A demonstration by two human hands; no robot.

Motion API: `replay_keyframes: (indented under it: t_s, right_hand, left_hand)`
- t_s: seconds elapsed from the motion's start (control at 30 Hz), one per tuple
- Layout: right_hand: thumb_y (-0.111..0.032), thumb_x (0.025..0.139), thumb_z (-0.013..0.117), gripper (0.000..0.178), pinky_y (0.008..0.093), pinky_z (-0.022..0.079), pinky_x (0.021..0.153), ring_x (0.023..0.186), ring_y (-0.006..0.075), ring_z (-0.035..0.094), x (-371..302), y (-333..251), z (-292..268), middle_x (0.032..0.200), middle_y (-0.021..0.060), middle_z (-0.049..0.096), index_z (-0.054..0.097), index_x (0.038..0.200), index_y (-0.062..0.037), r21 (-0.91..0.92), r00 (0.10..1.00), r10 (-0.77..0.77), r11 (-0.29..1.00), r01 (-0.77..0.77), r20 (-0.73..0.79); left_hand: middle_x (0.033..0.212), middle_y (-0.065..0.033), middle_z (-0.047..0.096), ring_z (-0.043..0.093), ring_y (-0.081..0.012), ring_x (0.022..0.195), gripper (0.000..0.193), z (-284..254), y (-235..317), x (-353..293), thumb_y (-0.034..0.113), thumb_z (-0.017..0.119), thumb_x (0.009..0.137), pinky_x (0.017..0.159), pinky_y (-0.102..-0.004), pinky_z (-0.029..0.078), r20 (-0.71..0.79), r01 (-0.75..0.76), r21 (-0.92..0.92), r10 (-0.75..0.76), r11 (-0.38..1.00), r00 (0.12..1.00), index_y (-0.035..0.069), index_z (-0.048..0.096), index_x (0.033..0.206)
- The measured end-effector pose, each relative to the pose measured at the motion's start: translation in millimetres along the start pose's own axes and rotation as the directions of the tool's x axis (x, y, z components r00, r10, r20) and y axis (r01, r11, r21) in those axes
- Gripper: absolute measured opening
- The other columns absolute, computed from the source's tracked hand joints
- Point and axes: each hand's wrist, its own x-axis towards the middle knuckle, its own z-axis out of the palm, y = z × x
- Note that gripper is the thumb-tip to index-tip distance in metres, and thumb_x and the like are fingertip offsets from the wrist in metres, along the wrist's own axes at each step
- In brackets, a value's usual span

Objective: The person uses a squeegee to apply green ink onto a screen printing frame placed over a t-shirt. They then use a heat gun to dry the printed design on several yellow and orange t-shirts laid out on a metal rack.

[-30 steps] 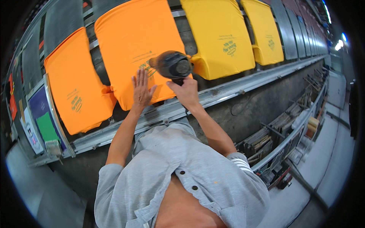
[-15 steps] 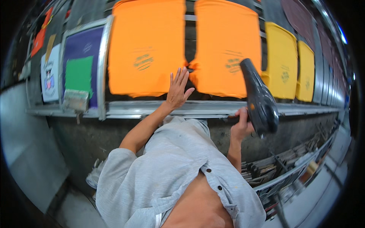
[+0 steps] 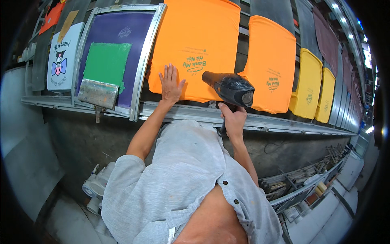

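Our left hand (image 3: pixel 170 84) lies flat, fingers spread, on the orange shirt (image 3: pixel 199 44) near the desk's (image 3: pixel 284 124) front edge. Our right hand (image 3: pixel 232 118) grips the black heat gun (image 3: pixel 229 86) just beside it. Left of the shirt sits a framed print screen (image 3: pixel 115 53).

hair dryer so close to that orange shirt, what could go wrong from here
The left hand lies flat on the orange shirt just beside the nozzle of the black hair dryer that the right hand holds, so hot air might catch the fingers. The nozzle points toward the green print near the hem; staying on one spot could overheat the fabric or ink.
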Motion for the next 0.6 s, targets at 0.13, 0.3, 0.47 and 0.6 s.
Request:
replay_keyframes:
  t_s: [0.13,0.3,0.47,0.6]
  right_hand:
    - [-0.012,0.083,0.077,0.02,0.0295,0.047,0.06,0.063,0.0113,0.059,16,5,19,0.075,0.0056,0.068,0.07,0.089,0.0055,-0.026,1.0,-0.014,1.0,0.013,-0.019]
    - [-0.008,0.085,0.074,0.019,0.0256,0.046,0.055,0.063,0.0086,0.056,34,4,30,0.08,0.0039,0.064,0.068,0.098,0.0031,-0.099,0.999,0.011,0.995,-0.014,-0.036]
    - [-0.012,0.083,0.076,0.023,0.0274,0.049,0.056,0.062,0.0107,0.059,44,1,33,0.078,0.0062,0.066,0.068,0.094,0.0063,-0.153,0.995,0.049,0.986,-0.061,-0.084]
    - [-0.015,0.083,0.077,0.027,0.0288,0.051,0.057,0.061,0.0116,0.06,53,2,33,0.075,0.0071,0.066,0.067,0.094,0.0073,-0.166,0.992,0.059,0.983,-0.077,-0.108]
  left_hand:
    - [0.168,-0.0212,0.02,0.011,-0.0391,0.157,0.078,-10,1,-8,0.04,0.06,0.1,0.122,-0.0645,0.006,0.013,0.013,-0.043,-0.013,0.999,1.0,-0.005,0.03,0.156]
    - [0.166,-0.0204,0.024,0.014,-0.0388,0.156,0.073,-20,0,-13,0.034,0.064,0.097,0.122,-0.0647,0.007,0.029,-0.018,-0.083,0.021,0.996,0.999,-0.005,0.037,0.152]
    - [0.165,-0.0182,0.029,0.016,-0.0377,0.156,0.065,-22,-7,5,0.026,0.066,0.097,0.122,-0.0636,0.009,-0.01,-0.034,-0.137,0.033,0.99,0.999,-0.003,0.043,0.15]
    - [0.165,-0.0167,0.03,0.017,-0.0367,0.156,0.063,-15,-17,29,0.025,0.066,0.097,0.123,-0.0622,0.009,-0.072,-0.05,-0.151,0.039,0.987,0.997,0.0,0.043,0.15]
